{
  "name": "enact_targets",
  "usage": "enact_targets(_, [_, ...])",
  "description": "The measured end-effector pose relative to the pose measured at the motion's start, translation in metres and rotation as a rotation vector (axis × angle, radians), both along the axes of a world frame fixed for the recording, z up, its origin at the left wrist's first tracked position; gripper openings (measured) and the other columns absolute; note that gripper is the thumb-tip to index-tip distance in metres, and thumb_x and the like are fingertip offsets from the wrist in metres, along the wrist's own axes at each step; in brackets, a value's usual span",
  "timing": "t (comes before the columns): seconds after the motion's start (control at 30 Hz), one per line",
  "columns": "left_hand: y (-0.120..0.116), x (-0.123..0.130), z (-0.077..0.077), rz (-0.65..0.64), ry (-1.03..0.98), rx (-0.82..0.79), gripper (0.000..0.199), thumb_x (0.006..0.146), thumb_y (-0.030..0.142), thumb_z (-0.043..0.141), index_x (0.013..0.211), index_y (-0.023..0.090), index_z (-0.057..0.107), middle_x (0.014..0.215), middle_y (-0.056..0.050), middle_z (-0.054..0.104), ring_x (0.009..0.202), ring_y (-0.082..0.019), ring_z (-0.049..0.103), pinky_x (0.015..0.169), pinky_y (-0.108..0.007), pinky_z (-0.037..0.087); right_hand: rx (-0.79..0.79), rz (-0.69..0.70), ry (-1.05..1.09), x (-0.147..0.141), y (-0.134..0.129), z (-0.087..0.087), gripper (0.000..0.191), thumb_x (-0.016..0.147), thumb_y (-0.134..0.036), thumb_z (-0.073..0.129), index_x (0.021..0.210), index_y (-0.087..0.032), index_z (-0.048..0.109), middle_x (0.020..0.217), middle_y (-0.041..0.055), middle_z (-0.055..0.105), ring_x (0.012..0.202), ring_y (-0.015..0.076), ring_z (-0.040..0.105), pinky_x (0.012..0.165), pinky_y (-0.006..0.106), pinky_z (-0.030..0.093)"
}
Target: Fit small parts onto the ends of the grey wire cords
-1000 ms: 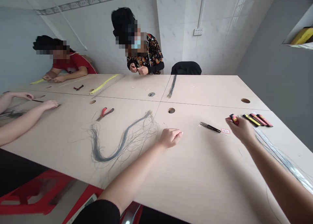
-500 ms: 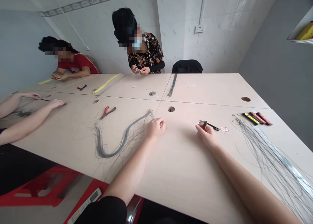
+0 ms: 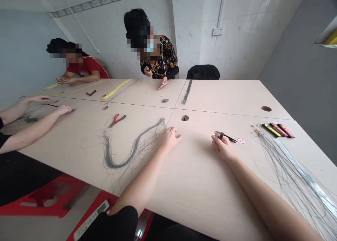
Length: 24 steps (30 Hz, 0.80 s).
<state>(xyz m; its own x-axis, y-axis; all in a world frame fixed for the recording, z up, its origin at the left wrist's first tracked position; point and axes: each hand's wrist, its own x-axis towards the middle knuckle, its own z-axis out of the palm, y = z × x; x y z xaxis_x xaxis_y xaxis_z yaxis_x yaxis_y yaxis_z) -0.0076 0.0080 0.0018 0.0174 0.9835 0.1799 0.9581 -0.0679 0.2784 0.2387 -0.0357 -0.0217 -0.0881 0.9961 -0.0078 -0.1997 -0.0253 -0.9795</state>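
Observation:
My left hand (image 3: 170,138) rests fingertips-down on the pale wooden table (image 3: 200,170), holding nothing. Just left of it lies a loose U-shaped bundle of thin grey wires (image 3: 126,155). My right hand (image 3: 222,147) grips a small dark tube (image 3: 222,136) upright between fingers and thumb. The hand is directly beside black-handled snips (image 3: 228,138), whose blades point left. Further right, a long fan of thin wires (image 3: 292,172) with small metal ends spreads across the table.
Red-handled pliers (image 3: 117,120) lie left of the wires, and several coloured tubes (image 3: 277,130) sit at right. A co-worker's forearms (image 3: 34,109) reach in at left. Two more people (image 3: 158,58) (image 3: 84,67) work across the table, which has round cable holes (image 3: 185,118).
My right hand has moved left from the coloured tubes to the snips, still holding the small tube. A fan of thin wires now spreads at right. My left hand has moved left beside the grey wires.

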Motion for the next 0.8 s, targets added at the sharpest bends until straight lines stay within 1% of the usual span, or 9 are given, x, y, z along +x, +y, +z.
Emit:
enact_targets(0.1, [-0.002, 0.004, 0.003, 0.047, 0.054, -0.052, 0.015, 0.079, 0.032, 0.058, 0.084, 0.021, 0.067, 0.094, -0.007, 0.070, 0.082, -0.023, 0.064, 0.059, -0.030, 0.039, 0.015, 0.024, -0.047, 0.000, 0.001, 0.000, 0.046, 0.080, -0.053, 0.061, 0.062, -0.023, 0.031, 0.047, -0.0065, 0.026, 0.043, 0.0090, 0.021, 0.047, 0.029, 0.015])
enact_targets(0.2, [-0.002, 0.005, 0.005, 0.044, 0.113, -0.090, 0.018, 0.082, 0.022, 0.051, 0.079, 0.021, 0.069, 0.094, -0.007, 0.070, 0.079, -0.022, 0.064, 0.058, -0.030, 0.038, 0.020, 0.024, -0.079, 0.001, 0.002, -0.001, 0.046, 0.080, -0.054, 0.059, 0.062, -0.022, 0.032, 0.047, -0.0060, 0.029, 0.043, 0.0094, 0.023, 0.047, 0.028, 0.017])
enact_targets(0.37, [0.000, 0.004, 0.004, 0.065, 0.187, -0.118, 0.019, 0.085, 0.020, 0.049, 0.086, 0.020, 0.068, 0.097, -0.007, 0.069, 0.082, -0.023, 0.065, 0.058, -0.031, 0.039, 0.034, 0.029, -0.137, 0.002, 0.003, -0.003, 0.045, 0.081, -0.055, 0.058, 0.061, -0.022, 0.034, 0.047, -0.0054, 0.032, 0.043, 0.0095, 0.024, 0.047, 0.028, 0.020])
enact_targets(0.47, [-0.001, 0.005, 0.005, 0.066, 0.214, -0.101, 0.019, 0.087, 0.021, 0.047, 0.089, 0.019, 0.067, 0.099, -0.008, 0.068, 0.084, -0.024, 0.065, 0.060, -0.031, 0.039, 0.047, 0.023, -0.141, 0.002, 0.002, -0.004, 0.046, 0.081, -0.055, 0.059, 0.060, -0.022, 0.035, 0.045, -0.0056, 0.032, 0.043, 0.0095, 0.025, 0.047, 0.028, 0.021])
enact_targets(0.57, [-0.005, 0.008, 0.010, 0.010, 0.179, -0.012, 0.019, 0.089, 0.021, 0.045, 0.090, 0.020, 0.064, 0.100, -0.008, 0.068, 0.083, -0.023, 0.064, 0.063, -0.030, 0.039, 0.048, 0.015, -0.069, 0.001, 0.000, -0.001, 0.045, 0.080, -0.051, 0.062, 0.059, -0.022, 0.035, 0.045, -0.0060, 0.031, 0.043, 0.0089, 0.025, 0.047, 0.028, 0.020])
enact_targets(0.67, [-0.008, 0.016, 0.014, -0.060, 0.053, 0.060, 0.018, 0.090, 0.020, 0.043, 0.089, 0.020, 0.061, 0.098, -0.007, 0.067, 0.082, -0.021, 0.063, 0.063, -0.029, 0.038, 0.010, -0.020, 0.061, 0.001, 0.002, 0.004, 0.044, 0.079, -0.047, 0.064, 0.060, -0.022, 0.033, 0.046, -0.0068, 0.027, 0.043, 0.0084, 0.024, 0.047, 0.028, 0.019])
enact_targets(0.73, [-0.007, 0.024, 0.015, -0.144, -0.067, 0.039, 0.016, 0.089, 0.018, 0.044, 0.086, 0.020, 0.059, 0.095, -0.006, 0.067, 0.081, -0.019, 0.062, 0.064, -0.028, 0.039, -0.023, -0.074, 0.138, 0.003, 0.009, 0.008, 0.045, 0.077, -0.045, 0.065, 0.060, -0.023, 0.030, 0.047, -0.0077, 0.024, 0.043, 0.0081, 0.022, 0.047, 0.028, 0.020])
enact_targets(0.8, [-0.005, 0.034, 0.014, -0.266, -0.177, -0.004, 0.014, 0.088, 0.017, 0.045, 0.081, 0.021, 0.057, 0.090, -0.004, 0.066, 0.082, -0.018, 0.061, 0.067, -0.027, 0.042, -0.039, -0.132, 0.172, 0.006, 0.018, 0.012, 0.047, 0.076, -0.044, 0.066, 0.061, -0.023, 0.027, 0.049, -0.0085, 0.021, 0.043, 0.0078, 0.019, 0.046, 0.027, 0.020])
